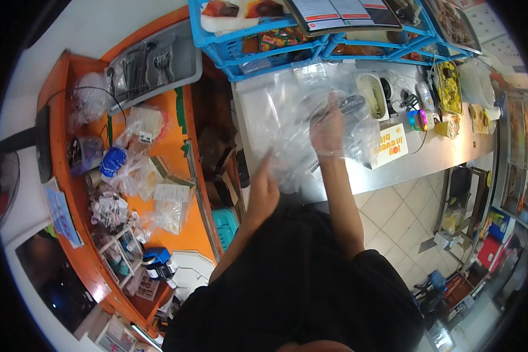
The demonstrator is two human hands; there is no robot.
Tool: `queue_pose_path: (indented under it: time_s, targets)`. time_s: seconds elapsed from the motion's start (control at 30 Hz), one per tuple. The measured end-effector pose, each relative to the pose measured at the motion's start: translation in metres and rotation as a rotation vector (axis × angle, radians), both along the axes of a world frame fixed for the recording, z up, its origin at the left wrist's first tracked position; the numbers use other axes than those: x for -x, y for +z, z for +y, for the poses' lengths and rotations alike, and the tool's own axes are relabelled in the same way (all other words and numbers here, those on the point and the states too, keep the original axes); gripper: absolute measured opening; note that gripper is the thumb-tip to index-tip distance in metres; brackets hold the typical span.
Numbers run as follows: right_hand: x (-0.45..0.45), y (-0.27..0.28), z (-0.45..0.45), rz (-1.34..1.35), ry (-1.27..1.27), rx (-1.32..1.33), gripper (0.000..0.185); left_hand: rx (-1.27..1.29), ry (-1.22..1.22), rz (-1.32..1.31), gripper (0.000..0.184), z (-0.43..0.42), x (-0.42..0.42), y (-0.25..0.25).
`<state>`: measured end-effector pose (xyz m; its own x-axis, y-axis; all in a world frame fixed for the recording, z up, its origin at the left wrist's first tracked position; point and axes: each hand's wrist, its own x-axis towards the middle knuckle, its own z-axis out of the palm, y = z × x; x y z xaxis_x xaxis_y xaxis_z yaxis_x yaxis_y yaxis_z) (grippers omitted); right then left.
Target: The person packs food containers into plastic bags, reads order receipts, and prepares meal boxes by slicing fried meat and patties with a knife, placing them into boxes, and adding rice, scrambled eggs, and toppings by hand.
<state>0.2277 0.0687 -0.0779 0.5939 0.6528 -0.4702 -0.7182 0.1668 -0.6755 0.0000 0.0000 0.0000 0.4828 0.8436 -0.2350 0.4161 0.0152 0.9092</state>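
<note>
A large clear plastic bag (281, 135) spreads over the metal counter in front of me, wrinkled and glossy. At its near left edge, my left hand (265, 190) pinches the plastic, with the index finger pointing up along it. My right hand (327, 132) is seen through the plastic, apparently inside the bag, with one finger stretched upward. Just right of that finger is a dark rounded thing (353, 105), also seen through the plastic; its kind is unclear. Glare and blur hide how the right fingers rest and whether they grip anything.
Blue plastic crates (234, 58) stand behind the bag, a menu sheet (346, 14) on top. Right of it are a rectangular tub (371, 97) and a printed box (391, 145). The orange shelf (141, 202) at left holds bags, papers and a grey cutlery tray (185, 64).
</note>
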Motion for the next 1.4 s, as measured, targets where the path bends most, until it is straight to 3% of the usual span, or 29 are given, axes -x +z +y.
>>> queue_pose_path:
  time_s: [0.03, 0.13, 0.2, 0.23, 0.27, 0.33, 0.43, 0.5, 0.57, 0.6, 0.63, 0.67, 0.73, 0.8, 0.83, 0.9, 0.93, 0.97, 1.0, 1.03, 1.07, 1.17, 1.27, 1.4]
  targets:
    - [-0.006, -0.040, 0.008, -0.259, -0.044, 0.179, 0.064, 0.296, -0.095, 0.021, 0.049, -0.017, -0.004, 0.010]
    - [0.050, -0.131, -0.031, -0.612, 0.277, 0.332, 0.063, 0.206, -0.130, 0.032, 0.041, -0.065, 0.015, 0.029]
    - [0.055, -0.157, -0.063, -0.771, 0.651, 0.288, 0.065, 0.084, 0.102, -0.066, 0.037, -0.082, 0.005, -0.011]
    - [0.066, -0.149, -0.078, -0.870, 0.756, 0.320, 0.061, 0.022, 0.225, -0.094, 0.035, -0.093, 0.005, -0.033]
    - [0.078, -0.142, -0.093, -0.974, 0.857, 0.345, 0.057, 0.265, 0.349, -0.275, 0.031, -0.098, 0.010, -0.050]
    - [0.086, -0.059, -0.111, -1.212, 0.964, 0.416, 0.046, 0.392, 0.505, -0.386, 0.029, -0.098, -0.002, -0.034]
    - [0.058, 0.009, -0.130, -1.346, 1.429, 0.094, 0.044, 0.490, 0.551, -0.413, 0.025, -0.113, -0.008, -0.040]
    - [0.063, 0.000, -0.154, -1.406, 1.126, -0.092, 0.044, 0.513, 0.529, -0.366, 0.025, -0.125, -0.014, -0.050]
    - [0.045, 0.029, -0.161, -1.239, 1.258, -0.106, 0.043, 0.426, 0.632, -0.354, 0.030, -0.126, -0.042, -0.029]
    - [0.023, 0.088, -0.142, -1.021, 1.526, -0.034, 0.043, 0.374, 0.707, -0.357, 0.032, -0.125, -0.056, -0.018]
    - [0.009, 0.120, -0.134, -0.776, 1.775, 0.034, 0.042, 0.356, 0.736, -0.369, 0.037, -0.136, -0.045, -0.037]
    - [0.009, 0.116, -0.147, -0.963, 1.561, -0.100, 0.040, 0.337, 0.763, -0.382, 0.042, -0.147, -0.033, -0.057]
    - [0.015, 0.105, -0.181, -1.274, 1.094, -0.355, 0.036, -0.155, 0.298, 0.333, 0.044, -0.184, 0.012, -0.116]
    - [-0.007, 0.130, -0.191, -0.994, 1.147, -0.499, 0.031, -0.168, 0.326, 0.354, 0.043, -0.193, 0.009, -0.110]
    - [-0.024, 0.145, -0.194, -0.850, 1.174, -0.577, 0.031, 0.043, 0.596, 0.006, 0.042, -0.179, -0.016, -0.081]
    - [-0.086, 0.153, -0.198, -0.668, 1.246, -0.316, 0.045, 0.325, 0.874, -0.350, 0.040, -0.160, -0.029, -0.055]
    - [-0.127, 0.120, -0.196, -0.904, 1.062, -0.392, 0.054, 0.408, 0.892, -0.345, 0.039, -0.151, -0.022, -0.049]
    - [-0.159, 0.127, -0.187, -1.341, 1.071, -0.085, 0.069, 0.495, 0.907, -0.341, 0.039, -0.146, -0.015, -0.046]
    - [-0.192, 0.101, -0.185, -1.537, 1.211, 0.113, 0.098, 0.496, 0.907, -0.298, 0.038, -0.140, -0.012, -0.048]
    - [-0.200, 0.081, -0.190, -2.003, 1.172, 0.328, 0.120, 0.499, 0.901, -0.256, 0.038, -0.133, -0.010, -0.051]
    - [-0.214, 0.061, -0.189, -2.049, 1.396, 0.390, 0.128, 0.507, 0.890, -0.218, 0.038, -0.128, -0.008, -0.054]
    - [-0.241, 0.016, -0.200, -2.161, 1.464, 0.202, 0.120, 0.385, 0.792, -0.089, 0.016, -0.113, -0.006, -0.061]
    - [-0.240, 0.029, -0.189, -2.081, 1.358, 0.186, 0.107, 0.280, 0.667, -0.069, 0.009, -0.108, -0.003, -0.059]
    - [-0.188, 0.092, -0.189, -1.822, 1.208, 0.106, 0.099, 0.275, 0.623, -0.022, 0.022, -0.109, 0.007, -0.061]
